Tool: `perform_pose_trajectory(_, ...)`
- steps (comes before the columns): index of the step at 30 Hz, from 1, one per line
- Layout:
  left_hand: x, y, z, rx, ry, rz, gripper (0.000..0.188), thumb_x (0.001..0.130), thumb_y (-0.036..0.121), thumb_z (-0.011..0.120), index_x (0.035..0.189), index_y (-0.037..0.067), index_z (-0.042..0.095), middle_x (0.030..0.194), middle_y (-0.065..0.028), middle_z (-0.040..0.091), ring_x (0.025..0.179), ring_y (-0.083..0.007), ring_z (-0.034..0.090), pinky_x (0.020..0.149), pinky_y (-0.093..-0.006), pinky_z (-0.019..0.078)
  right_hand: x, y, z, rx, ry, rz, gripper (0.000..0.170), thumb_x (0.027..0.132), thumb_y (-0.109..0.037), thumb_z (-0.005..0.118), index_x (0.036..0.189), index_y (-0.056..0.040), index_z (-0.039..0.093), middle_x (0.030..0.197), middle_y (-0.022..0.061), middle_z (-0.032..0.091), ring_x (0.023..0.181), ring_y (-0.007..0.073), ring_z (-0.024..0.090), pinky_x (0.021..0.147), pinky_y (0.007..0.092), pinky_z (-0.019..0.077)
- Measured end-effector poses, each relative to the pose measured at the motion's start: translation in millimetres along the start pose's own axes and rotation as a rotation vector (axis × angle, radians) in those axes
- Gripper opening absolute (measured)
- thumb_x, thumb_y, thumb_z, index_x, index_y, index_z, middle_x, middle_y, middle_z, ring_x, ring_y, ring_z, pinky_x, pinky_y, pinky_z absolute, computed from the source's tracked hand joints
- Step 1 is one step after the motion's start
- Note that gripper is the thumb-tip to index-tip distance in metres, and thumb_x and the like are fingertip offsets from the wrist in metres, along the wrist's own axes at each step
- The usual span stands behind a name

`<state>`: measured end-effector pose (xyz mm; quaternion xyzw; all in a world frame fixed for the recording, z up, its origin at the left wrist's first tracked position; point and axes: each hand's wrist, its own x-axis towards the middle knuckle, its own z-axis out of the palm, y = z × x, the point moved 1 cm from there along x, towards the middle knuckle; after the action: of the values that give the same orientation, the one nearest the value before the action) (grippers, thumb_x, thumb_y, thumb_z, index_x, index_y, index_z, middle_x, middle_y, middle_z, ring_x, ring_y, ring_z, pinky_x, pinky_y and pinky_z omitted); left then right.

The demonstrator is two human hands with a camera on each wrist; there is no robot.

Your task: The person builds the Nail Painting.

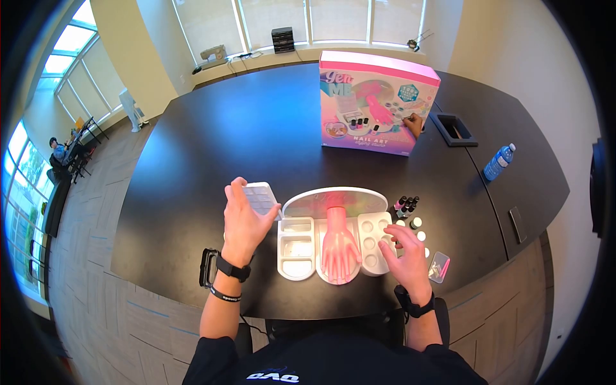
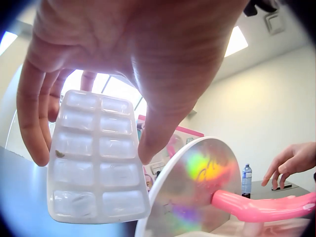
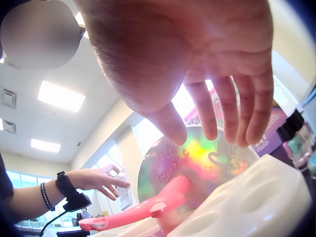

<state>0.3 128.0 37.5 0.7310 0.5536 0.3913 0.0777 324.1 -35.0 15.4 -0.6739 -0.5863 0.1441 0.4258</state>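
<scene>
My left hand (image 1: 242, 221) grips a small white tray (image 2: 98, 160) by its edges, thumb on one side and fingers on the other. The tray has two columns of rectangular compartments, and a small dark speck shows in one. Over the white palette with round wells (image 1: 371, 226), my right hand (image 1: 408, 262) hovers with fingers loosely extended, holding nothing. Between the hands, a pink model hand (image 1: 339, 247) lies palm down on the white nail-art stand. Behind it rises a shiny iridescent mirror-like panel (image 1: 308, 204). A white section with larger compartments (image 1: 296, 264) forms the stand's left side.
Nail polish bottles (image 1: 405, 206) and several small white-lidded pots (image 1: 416, 222) cluster right of the stand. A clear little box (image 1: 439, 267) holds a pink tool. Farther back stand the pink nail-art box (image 1: 378, 106) and a water bottle (image 1: 499, 162). A black strapped device (image 1: 207, 268) lies at left.
</scene>
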Motion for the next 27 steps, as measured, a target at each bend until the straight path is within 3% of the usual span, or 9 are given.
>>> perform_pose_trajectory(14, -34, 17, 44, -0.008, -0.001, 0.057, 0.087, 0.082, 0.031, 0.095, 0.136, -0.007, 0.038, 0.126, -0.0252, 0.048, 0.109, -0.0474, 0.062, 0.090, -0.0522, 0.0542, -4, 5, -4, 0.014, 0.046, -0.033, 0.028, 0.094, -0.013, 0.081, 0.118, -0.0002, 0.077, 0.125, 0.0168, 0.077, 0.108, 0.0340, 0.074, 0.085, 0.0397, 0.0606)
perform_pose_trajectory(27, -44, 27, 60, 0.007, 0.004, 0.071, 0.086, 0.081, 0.028, 0.095, 0.135, -0.007, 0.039, 0.124, -0.0258, 0.047, 0.112, -0.0476, 0.058, 0.093, -0.0530, 0.0518, -8, 6, -7, 0.018, 0.053, -0.052, 0.026, 0.094, -0.012, 0.081, 0.117, -0.0013, 0.078, 0.125, 0.0155, 0.077, 0.106, 0.0330, 0.074, 0.084, 0.0387, 0.0600)
